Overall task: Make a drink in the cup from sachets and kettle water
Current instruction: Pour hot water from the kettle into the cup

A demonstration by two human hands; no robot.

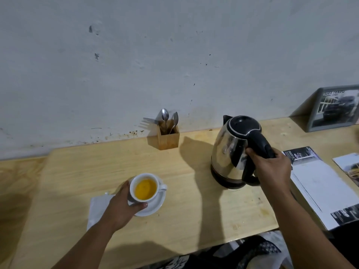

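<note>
A white cup (142,176) holding yellow-orange liquid stands on a white saucer (155,207) on the wooden table (190,210). My left hand (124,204) wraps around the cup's left side, thumb resting on the saucer. A steel kettle (230,152) with a black lid and handle stands upright on its black base to the right. My right hand (272,167) grips the kettle's black handle. A white paper or sachet (97,208) lies flat under my left wrist, partly hidden.
A wooden holder (168,137) with spoons and a fork stands against the wall behind the cup. Brochures (318,189) lie at the right edge, and a framed picture (334,109) leans on the wall at far right. The table's front edge runs near my body.
</note>
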